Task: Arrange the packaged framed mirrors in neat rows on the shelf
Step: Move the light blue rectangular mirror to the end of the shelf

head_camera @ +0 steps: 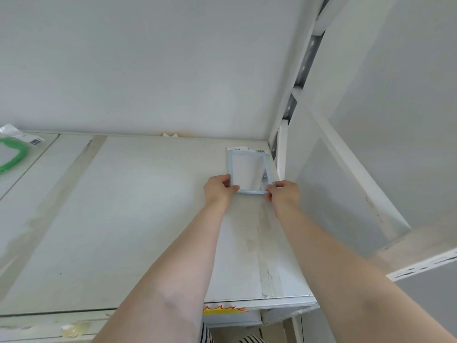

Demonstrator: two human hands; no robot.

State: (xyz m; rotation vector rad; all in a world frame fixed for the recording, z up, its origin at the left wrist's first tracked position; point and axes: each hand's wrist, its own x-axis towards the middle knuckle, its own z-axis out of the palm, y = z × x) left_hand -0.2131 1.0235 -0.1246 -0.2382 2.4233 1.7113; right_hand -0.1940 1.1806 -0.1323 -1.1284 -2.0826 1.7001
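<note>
Blue-framed mirror (249, 173) lies flat at right of centre, in the shelf (148, 206) back corner, long axis running away from the person; left hand (220, 188) and right hand (283, 194) pinch its near corners

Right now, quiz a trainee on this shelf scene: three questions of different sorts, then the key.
1. True or false: both hands, the left hand and the right hand, hold the blue-framed mirror.
2. Multiple choice: where on the shelf does that mirror lie? A) back right corner B) front left edge C) centre
3. Fill in: the packaged item at the far left has a ____ frame.

Key: 1 true; 2 A; 3 green.
</note>
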